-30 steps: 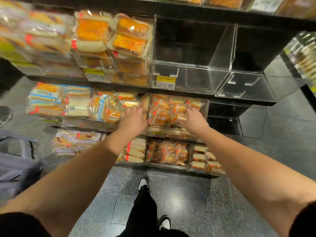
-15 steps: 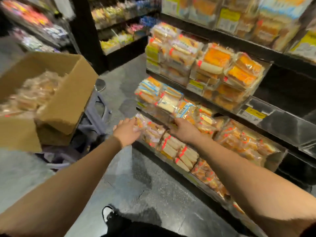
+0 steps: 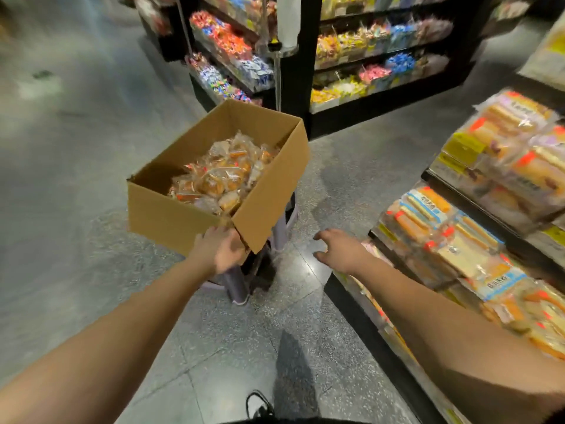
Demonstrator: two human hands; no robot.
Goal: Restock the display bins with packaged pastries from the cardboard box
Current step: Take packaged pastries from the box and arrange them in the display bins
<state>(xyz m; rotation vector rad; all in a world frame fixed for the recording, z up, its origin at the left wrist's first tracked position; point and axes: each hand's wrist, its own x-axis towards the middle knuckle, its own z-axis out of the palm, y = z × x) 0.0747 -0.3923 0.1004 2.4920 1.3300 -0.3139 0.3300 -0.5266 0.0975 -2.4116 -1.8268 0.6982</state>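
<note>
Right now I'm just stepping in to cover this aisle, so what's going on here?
A person is restocking pastries. The cardboard box, sitting on a purple stool, holds wrapped pastries. The left hand is at the box's near corner; the right hand hangs open and empty between the box and the stocked display bins.

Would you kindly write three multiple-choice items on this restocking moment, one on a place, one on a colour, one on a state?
1. The cardboard box rests on:
A. a lilac stool
B. the floor
C. a shelf

2. The shelving frame around the pastry bins is:
A. white
B. black
C. red

3. The right hand is:
A. gripping a pastry pack
B. clenched in a fist
C. open, holding nothing

Answers: 1 A, lilac stool legs show beneath the box. 2 B, the shelf edges are black. 3 C, its fingers are spread over the floor, while the left hand reaches the box's near corner.
</note>
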